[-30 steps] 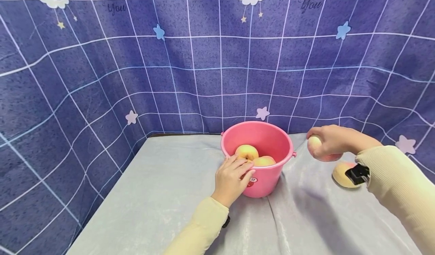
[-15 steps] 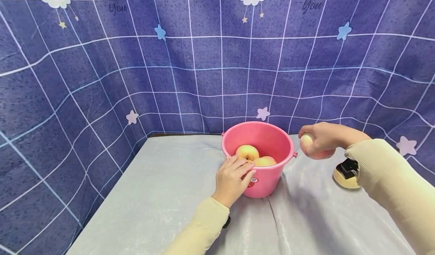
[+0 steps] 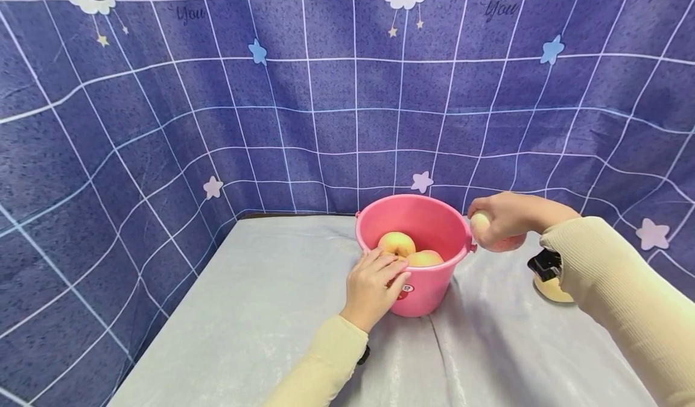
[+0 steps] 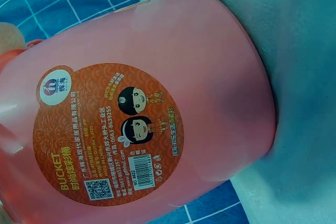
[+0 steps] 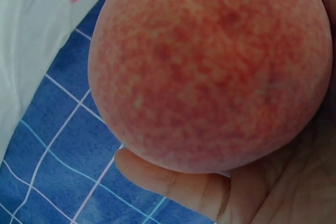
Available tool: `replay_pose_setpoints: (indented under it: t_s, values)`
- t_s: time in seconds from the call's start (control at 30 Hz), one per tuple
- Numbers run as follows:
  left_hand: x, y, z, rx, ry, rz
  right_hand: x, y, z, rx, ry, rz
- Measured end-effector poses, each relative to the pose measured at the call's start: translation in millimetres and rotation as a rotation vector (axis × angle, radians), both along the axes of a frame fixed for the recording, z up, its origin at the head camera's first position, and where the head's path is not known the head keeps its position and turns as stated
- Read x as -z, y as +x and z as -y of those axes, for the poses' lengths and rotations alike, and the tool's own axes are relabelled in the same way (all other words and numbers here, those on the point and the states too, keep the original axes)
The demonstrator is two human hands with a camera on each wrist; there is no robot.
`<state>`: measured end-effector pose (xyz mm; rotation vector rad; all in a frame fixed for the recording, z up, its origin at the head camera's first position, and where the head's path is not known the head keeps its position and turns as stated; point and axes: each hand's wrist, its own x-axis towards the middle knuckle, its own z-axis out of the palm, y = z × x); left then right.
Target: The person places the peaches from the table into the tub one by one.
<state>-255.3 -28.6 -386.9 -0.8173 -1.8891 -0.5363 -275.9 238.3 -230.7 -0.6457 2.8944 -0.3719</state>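
A pink bucket (image 3: pixel 431 286) stands upright on the table in the head view. My left hand (image 3: pixel 371 287) grips its near rim, fingers over the edge and thumb against the outer wall. Inside lie yellow-pink peaches, one (image 3: pixel 396 242) behind another (image 3: pixel 426 258). Just right of the bucket, at about rim height, my right hand (image 3: pixel 510 212) holds a red-speckled peach (image 5: pixel 210 72). The right wrist view shows the thumb pressed along that fruit. The left wrist view is filled by the bucket's wall and its round orange label (image 4: pixel 110 135).
Another peach (image 3: pixel 554 290) rests on the grey cloth-covered table (image 3: pixel 260 310) at the right, partly hidden by the right wrist's black camera (image 3: pixel 545 265). A small handle lug (image 3: pixel 472 248) juts from the bucket's right side. A blue gridded curtain (image 3: pixel 304 123) hangs behind and to the left.
My right hand has moved left with the peach, from over the table up to the bucket's right edge. My left hand keeps its grip on the rim; the bucket has stayed in place.
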Motion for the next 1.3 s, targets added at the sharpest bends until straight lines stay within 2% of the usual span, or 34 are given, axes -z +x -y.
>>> replay_pose_setpoints:
  t_s: [0.43,0.87,1.3]
  values:
    - [-1.5,-1.6,4.7,-0.005,0.005,-0.005,-2.0,-3.6,16,0.015,-0.001,0.034]
    - [-0.5,0.1,2.8,-0.013,-0.004,0.011,-8.9,-6.0,29,-0.027,0.076,-0.004]
    - [-0.5,1.7,-0.6,-0.022,-0.014,0.021,-6.5,-9.7,40,-0.042,0.120,-0.065]
